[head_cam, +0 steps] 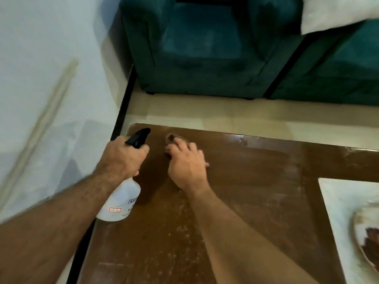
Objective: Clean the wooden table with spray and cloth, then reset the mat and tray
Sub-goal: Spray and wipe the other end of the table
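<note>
Bottle [121, 198] tilts, nozzle [138, 136] aimed away over table [256, 191], left hand [121, 158] gripping.

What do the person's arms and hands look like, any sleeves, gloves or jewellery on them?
Both forearms are bare as far up as the view shows, with no sleeve visible. The left hand and right hand wear no gloves, and no watch, bracelet or ring can be seen. The arms have visible hair.

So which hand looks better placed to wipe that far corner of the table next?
The right hand. It already rests on the brown cloth near the table's far left corner, while the left hand is busy holding the spray bottle.
</note>
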